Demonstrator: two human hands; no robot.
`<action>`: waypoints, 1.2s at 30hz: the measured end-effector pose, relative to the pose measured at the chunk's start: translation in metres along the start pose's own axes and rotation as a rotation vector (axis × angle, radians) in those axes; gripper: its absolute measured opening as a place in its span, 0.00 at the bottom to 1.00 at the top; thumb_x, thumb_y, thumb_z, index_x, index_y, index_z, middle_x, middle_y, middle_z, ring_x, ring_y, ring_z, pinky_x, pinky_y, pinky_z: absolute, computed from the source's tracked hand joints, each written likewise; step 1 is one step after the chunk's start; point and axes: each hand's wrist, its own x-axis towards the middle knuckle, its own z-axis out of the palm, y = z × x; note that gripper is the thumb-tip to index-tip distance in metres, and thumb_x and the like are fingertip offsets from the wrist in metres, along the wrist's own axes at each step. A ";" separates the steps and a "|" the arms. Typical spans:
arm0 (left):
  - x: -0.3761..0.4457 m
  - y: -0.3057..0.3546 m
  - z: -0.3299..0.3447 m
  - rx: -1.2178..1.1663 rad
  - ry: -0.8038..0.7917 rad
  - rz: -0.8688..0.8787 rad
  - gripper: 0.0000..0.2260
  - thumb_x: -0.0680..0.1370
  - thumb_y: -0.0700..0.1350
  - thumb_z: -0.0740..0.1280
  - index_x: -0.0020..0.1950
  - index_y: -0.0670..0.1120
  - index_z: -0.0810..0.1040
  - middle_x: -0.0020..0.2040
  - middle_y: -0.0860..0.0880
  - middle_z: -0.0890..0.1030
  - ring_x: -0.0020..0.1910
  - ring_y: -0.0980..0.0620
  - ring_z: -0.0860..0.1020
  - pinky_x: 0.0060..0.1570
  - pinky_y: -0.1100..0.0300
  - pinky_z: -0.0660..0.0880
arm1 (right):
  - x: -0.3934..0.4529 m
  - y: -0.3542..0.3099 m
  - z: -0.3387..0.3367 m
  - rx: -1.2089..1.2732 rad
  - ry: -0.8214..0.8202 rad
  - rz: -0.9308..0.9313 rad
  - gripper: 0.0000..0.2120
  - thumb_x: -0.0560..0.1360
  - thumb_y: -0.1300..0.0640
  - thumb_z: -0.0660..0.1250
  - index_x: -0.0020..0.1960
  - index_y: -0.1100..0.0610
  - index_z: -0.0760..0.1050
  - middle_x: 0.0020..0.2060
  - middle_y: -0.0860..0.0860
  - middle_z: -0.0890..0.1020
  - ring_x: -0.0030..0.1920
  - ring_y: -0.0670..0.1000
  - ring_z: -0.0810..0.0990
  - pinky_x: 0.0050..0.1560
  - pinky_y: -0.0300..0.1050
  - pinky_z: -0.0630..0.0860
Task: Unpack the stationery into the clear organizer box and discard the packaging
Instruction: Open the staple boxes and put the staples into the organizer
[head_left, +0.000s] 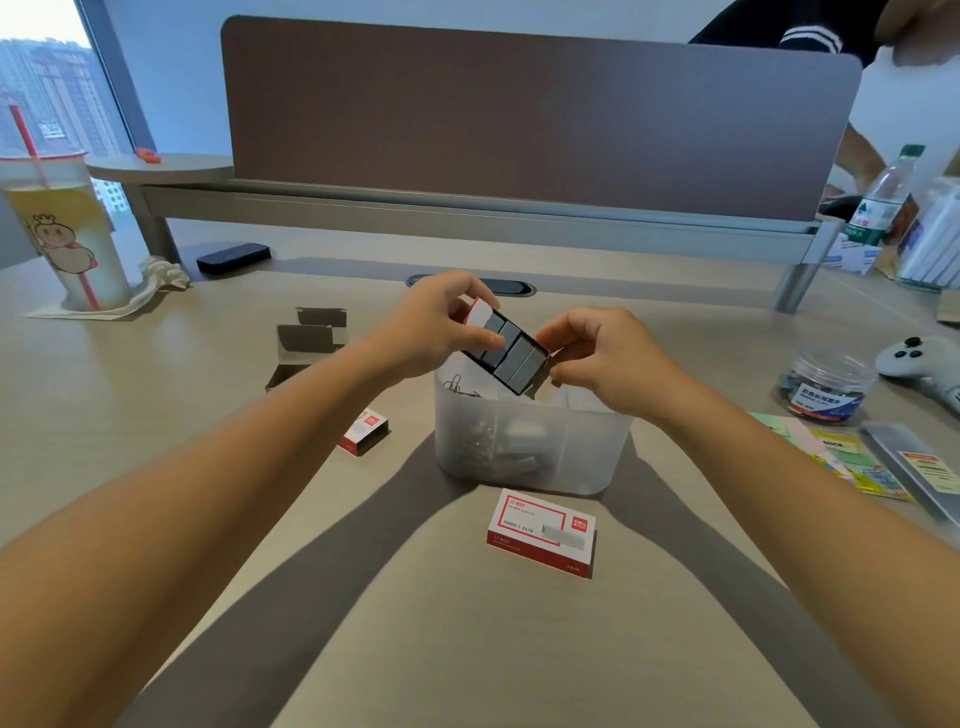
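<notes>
Beige matte counter, brown divider panel along the far edge, window with high-rises at left. Left hand and right hand both grip an open staple tray just above the frosted plastic organizer box. Tray's long axis runs diagonally, upper-left to lower-right, lower end tipped toward the box; grey metal staple strips packed in rows inside. Box is rounded, translucent, divided, with paper clips in the left compartment. Closed red-and-white staple box lies just in front; small sleeve and empty grey cardboard boxes at left. Drink cup far left; clip jar right.
</notes>
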 end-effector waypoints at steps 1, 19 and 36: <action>0.000 0.000 0.000 0.006 -0.003 0.008 0.11 0.72 0.40 0.67 0.54 0.44 0.73 0.35 0.52 0.71 0.37 0.54 0.71 0.39 0.64 0.71 | 0.000 0.001 0.000 -0.030 -0.007 -0.005 0.13 0.70 0.70 0.66 0.53 0.60 0.75 0.44 0.51 0.77 0.44 0.50 0.77 0.46 0.40 0.75; 0.009 0.009 0.015 0.054 -0.067 0.081 0.16 0.74 0.37 0.65 0.61 0.45 0.73 0.61 0.47 0.72 0.52 0.52 0.68 0.48 0.63 0.72 | -0.001 0.013 -0.001 -0.060 0.073 -0.039 0.08 0.72 0.65 0.65 0.51 0.61 0.78 0.42 0.51 0.78 0.43 0.49 0.77 0.47 0.38 0.74; 0.010 0.015 0.010 0.117 -0.053 0.103 0.20 0.72 0.36 0.67 0.63 0.46 0.72 0.65 0.47 0.72 0.62 0.48 0.69 0.56 0.61 0.67 | 0.000 0.013 0.001 -0.051 0.175 -0.060 0.07 0.71 0.66 0.66 0.49 0.63 0.79 0.40 0.52 0.78 0.42 0.51 0.78 0.48 0.42 0.76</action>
